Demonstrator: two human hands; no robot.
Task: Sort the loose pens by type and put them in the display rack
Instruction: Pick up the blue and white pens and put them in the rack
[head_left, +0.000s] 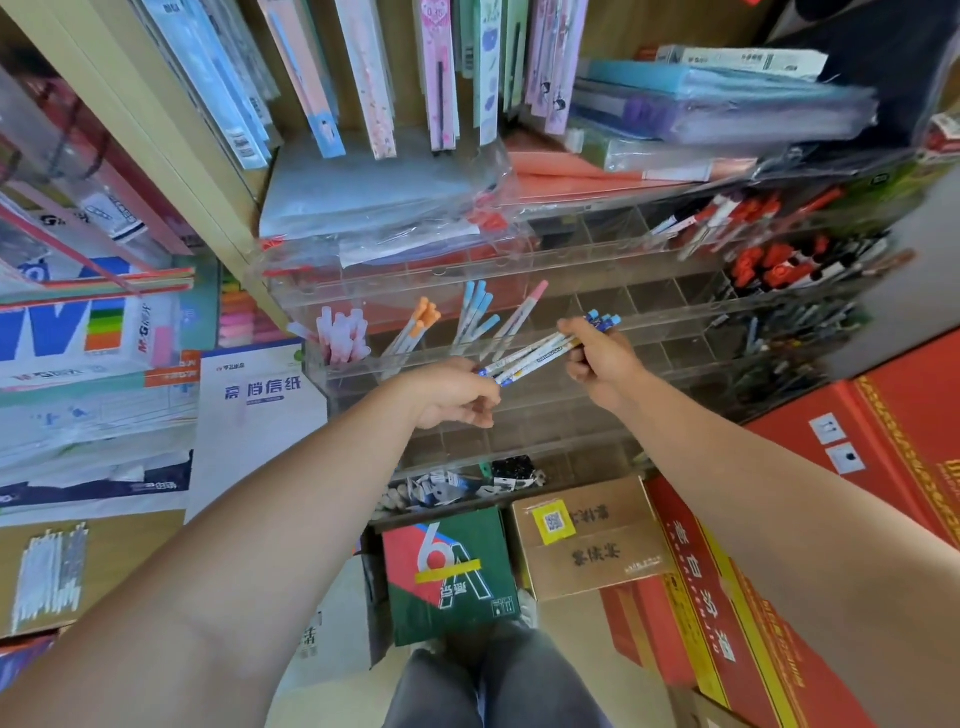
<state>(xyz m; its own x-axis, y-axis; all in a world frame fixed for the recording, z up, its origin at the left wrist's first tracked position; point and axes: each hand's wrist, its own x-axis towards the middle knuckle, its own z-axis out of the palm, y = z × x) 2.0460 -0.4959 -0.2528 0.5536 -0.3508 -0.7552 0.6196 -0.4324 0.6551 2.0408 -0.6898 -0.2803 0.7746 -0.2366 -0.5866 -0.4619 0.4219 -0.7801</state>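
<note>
A small bundle of white pens with blue caps (540, 353) stretches between both hands in front of the clear acrylic display rack (519, 312). My right hand (602, 364) grips the bundle near its capped end. My left hand (457, 395) pinches the bundle's lower tips. Behind them, rack compartments hold pink-capped pens (345, 335), orange-capped pens (415, 327), blue-capped pens (475, 312) and one pink-tipped pen (519, 317). Red and black pens (769, 260) fill compartments at the right.
Stacked folders and plastic sleeves (384, 208) lie on top of the rack. A green box (449, 571), a brown carton (587, 540) and red cartons (831, 493) stand on the floor below. Paper packs (98, 338) fill the shelf at left.
</note>
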